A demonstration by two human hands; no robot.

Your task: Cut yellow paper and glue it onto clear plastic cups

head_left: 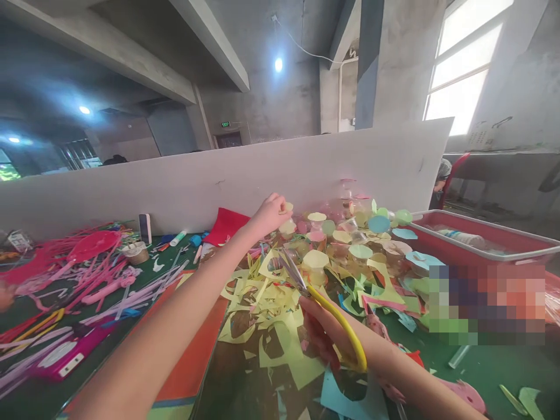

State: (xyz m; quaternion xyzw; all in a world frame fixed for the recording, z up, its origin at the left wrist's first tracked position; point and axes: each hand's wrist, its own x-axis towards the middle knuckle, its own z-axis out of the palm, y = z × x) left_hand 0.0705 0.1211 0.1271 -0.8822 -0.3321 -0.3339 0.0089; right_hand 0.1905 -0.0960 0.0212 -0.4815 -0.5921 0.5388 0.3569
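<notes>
My left hand [268, 214] reaches forward to the back of the table, fingers pinched on a small yellow paper disc [287, 207] at the edge of a group of clear cups [345, 239] topped with coloured paper circles. My right hand [326, 332] is closed round the yellow handles of a pair of scissors [319, 297]. Their blades point up and left, over a heap of yellow paper offcuts [271, 303].
A grey board [175, 181] walls the table's far side. Pink straws and strips [87, 274] cover the left. A red tray [481, 239] stands at the right, a red cloth [225, 226] behind my left arm, an orange sheet [196, 356] beneath it.
</notes>
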